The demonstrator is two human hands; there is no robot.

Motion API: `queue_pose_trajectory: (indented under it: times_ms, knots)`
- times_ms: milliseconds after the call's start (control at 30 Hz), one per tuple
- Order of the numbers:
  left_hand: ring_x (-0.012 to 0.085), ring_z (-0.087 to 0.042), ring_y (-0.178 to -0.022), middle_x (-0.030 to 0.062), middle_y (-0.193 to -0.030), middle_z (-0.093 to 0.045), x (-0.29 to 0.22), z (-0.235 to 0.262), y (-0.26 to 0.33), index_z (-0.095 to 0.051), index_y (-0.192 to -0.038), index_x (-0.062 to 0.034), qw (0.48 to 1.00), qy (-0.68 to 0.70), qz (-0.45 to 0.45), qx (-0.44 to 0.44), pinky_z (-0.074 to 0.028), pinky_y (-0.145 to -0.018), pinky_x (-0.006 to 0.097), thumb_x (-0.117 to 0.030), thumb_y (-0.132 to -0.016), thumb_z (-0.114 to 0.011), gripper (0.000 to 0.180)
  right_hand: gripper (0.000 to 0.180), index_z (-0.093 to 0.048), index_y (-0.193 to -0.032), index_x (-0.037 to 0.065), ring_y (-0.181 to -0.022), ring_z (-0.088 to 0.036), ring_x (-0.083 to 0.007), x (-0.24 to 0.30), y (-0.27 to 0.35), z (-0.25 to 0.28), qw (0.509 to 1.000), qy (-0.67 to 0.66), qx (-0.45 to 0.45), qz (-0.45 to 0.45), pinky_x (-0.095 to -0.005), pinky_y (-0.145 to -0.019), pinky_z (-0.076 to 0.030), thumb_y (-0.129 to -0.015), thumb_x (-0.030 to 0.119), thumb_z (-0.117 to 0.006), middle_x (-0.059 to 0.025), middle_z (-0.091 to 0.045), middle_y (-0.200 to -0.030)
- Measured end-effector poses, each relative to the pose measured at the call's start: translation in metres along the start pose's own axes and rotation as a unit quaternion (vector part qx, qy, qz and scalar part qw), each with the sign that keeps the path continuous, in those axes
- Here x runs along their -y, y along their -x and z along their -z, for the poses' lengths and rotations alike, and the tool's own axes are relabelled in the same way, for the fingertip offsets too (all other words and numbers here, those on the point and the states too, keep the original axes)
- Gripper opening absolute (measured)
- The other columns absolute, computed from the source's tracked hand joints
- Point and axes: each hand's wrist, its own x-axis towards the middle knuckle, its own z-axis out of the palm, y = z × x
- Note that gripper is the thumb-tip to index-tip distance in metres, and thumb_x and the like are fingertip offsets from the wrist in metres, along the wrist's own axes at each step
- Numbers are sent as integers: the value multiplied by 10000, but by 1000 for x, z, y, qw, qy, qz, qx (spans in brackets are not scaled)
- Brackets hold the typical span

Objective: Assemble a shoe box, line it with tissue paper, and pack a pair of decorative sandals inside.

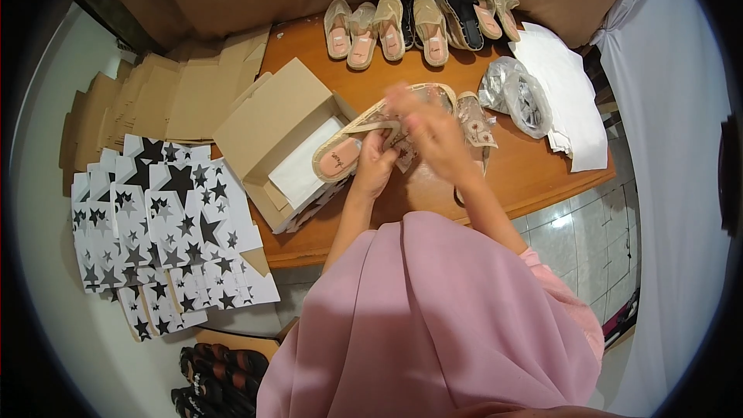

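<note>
My left hand [375, 164] grips an espadrille mule [337, 159] by its middle. The shoe has a pink insole, a braided rim and a sheer embroidered upper, and is held up over the table at a slant. My right hand [433, 135] is raised at its toe end, its fingers smeared by motion, so whether they touch the shoe is unclear. A similar sheer embroidered mule [474, 125] lies on the table just right of that hand. Left of the held shoe stands an open cardboard box [267, 128], with white paper [303, 176] inside.
Several mules [361, 39] line the back of the wooden table [298, 42]. A clear plastic bag of small silvery packets [526, 104] sits beside white paper sheets [576, 97]. Flat brown cardboard [155, 101] and star-patterned card [174, 224] are stacked left. Dark sandals [217, 375] lie lower left.
</note>
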Motion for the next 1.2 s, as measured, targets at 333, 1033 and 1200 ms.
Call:
queue_pose_trajectory:
  times_ms: [333,1033,1200]
  knots:
    - [251,-389,-1285,156,-1455,-293,-26,-11,11,-171,-1438,-20,982,186,-13,4,-360,-1052,373,118,-725,-445,776,484,-520,-1261,46,-1345,-289,-350,-15,15,-9,983,173,65,14,-558,-1102,-59,-917,380,-458,-150,-434,-1380]
    - [282,-355,-1302,133,-1423,-342,-35,-6,14,-154,-1456,-103,966,258,-20,6,-271,-1094,390,129,-691,-520,880,496,-531,-1246,40,-1321,-346,-295,-34,5,28,997,72,-4,-38,-555,-1104,-69,-946,411,-397,-131,-464,-1358]
    - [279,-339,-1309,122,-1420,-342,-37,-10,14,-165,-1452,-94,950,310,4,21,-260,-1096,408,-17,-746,-564,814,491,-531,-1237,43,-1313,-354,-308,-5,12,-3,944,317,88,-17,-660,-1049,-34,-925,411,-443,-155,-494,-1314]
